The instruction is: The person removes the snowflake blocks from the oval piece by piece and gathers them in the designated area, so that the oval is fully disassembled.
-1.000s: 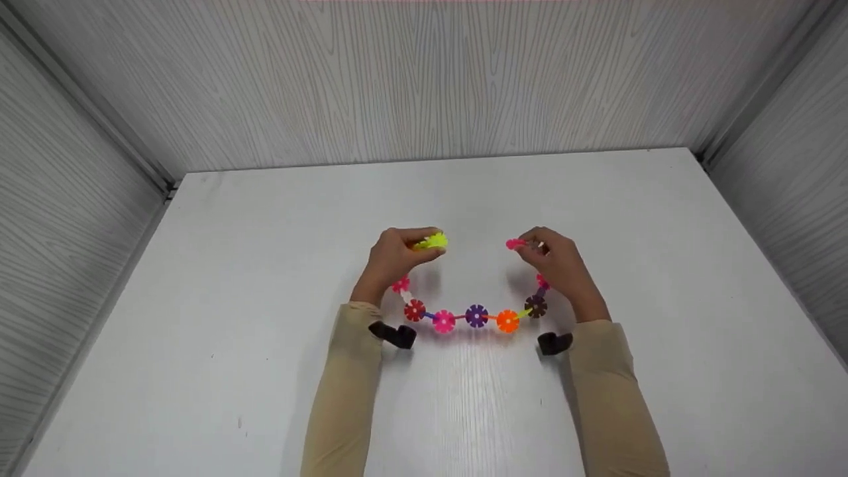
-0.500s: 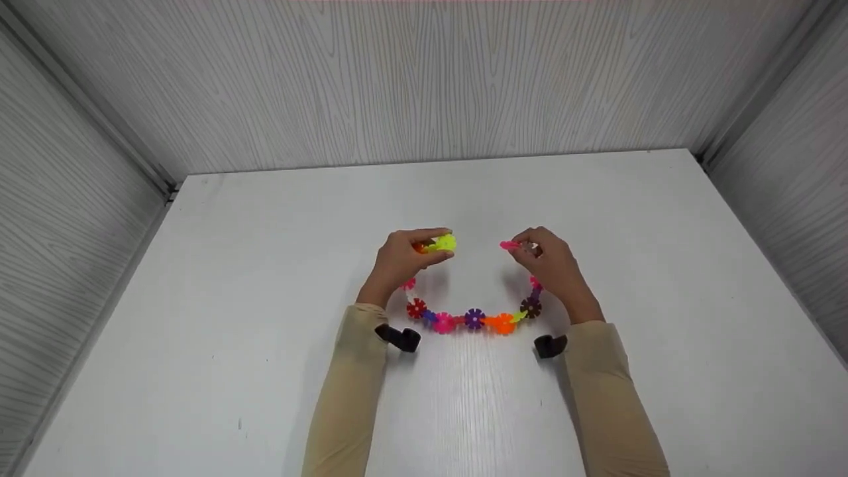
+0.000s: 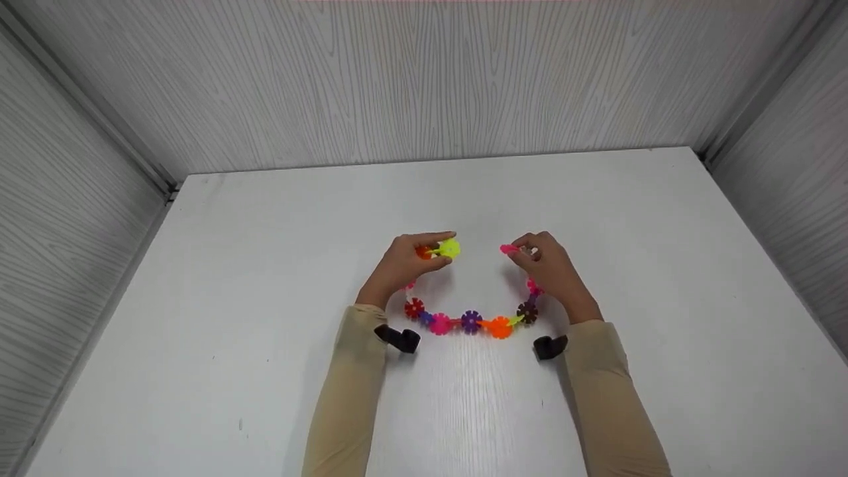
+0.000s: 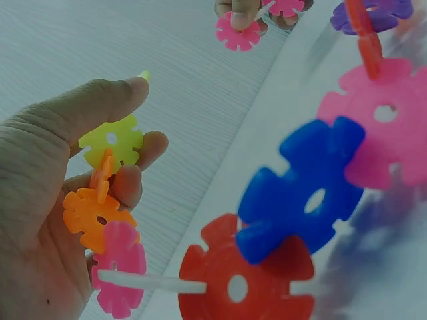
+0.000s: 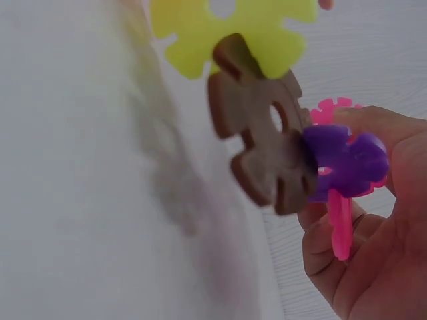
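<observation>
A chain of slotted plastic flower discs hangs between both hands, bowed toward the person in the head view. Its lowest stretch has a purple disc (image 3: 472,322) and an orange disc (image 3: 501,327). My left hand (image 3: 399,264) pinches a yellow disc (image 3: 450,248) at one end, thumb and fingers on either side. Joined to that in the left wrist view are orange, pink, white, red (image 4: 237,287) and blue (image 4: 313,193) discs. At the other end my right hand (image 3: 551,268) pinches a pink disc (image 3: 509,249). Purple (image 5: 347,163) and brown (image 5: 257,127) discs follow in the right wrist view.
A white table (image 3: 265,265) lies beneath the chain. Wood-grained panels stand at the back (image 3: 424,79) and both sides. Black wrist mounts (image 3: 401,338) sit on the beige sleeves (image 3: 348,391).
My left hand has shifted right and my right hand slightly left, so the two chain ends are closer. The yellow disc shows more of its face, and the chain's middle has drifted slightly left.
</observation>
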{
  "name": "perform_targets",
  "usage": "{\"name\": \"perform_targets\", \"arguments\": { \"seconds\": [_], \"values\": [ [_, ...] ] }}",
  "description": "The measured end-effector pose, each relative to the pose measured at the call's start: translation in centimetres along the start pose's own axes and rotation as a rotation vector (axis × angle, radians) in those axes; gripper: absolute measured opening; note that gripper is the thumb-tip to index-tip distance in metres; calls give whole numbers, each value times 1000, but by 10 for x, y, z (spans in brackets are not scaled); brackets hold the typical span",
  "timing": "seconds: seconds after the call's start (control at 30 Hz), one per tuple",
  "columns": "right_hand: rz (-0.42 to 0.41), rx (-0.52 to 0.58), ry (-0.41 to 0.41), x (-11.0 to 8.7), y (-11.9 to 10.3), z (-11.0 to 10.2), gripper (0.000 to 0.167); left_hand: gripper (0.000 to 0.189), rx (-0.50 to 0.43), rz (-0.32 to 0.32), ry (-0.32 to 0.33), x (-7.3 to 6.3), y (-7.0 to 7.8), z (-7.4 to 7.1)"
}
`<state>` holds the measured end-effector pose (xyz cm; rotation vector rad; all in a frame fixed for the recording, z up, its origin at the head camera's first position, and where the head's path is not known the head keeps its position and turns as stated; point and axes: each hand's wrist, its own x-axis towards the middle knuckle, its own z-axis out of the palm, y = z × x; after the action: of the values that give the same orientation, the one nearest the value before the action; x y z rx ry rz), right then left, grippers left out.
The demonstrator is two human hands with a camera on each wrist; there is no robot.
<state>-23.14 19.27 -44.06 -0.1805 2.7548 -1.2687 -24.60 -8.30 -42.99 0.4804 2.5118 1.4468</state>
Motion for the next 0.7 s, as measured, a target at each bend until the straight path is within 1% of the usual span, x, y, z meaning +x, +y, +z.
{"name": "perform_targets", "arguments": {
  "seconds": [0.17,0.27,0.43,0.6,0.7],
  "values": [
    [-12,10,6,-1,2,1,26,46,5,30,-21,-2,-1,0],
    [9,12,-13,-2,4,0,24,46,4,36,-26,-1,-1,1],
    [42,19,-60,-5,7,0,22,43,-10,16,-29,-1,1,1],
    [29,28,-79,-8,10,-1,21,36,-51,-18,-25,-1,3,4],
    [24,33,-92,-8,12,-1,22,33,-55,-17,-19,0,2,4]
  ]
}}
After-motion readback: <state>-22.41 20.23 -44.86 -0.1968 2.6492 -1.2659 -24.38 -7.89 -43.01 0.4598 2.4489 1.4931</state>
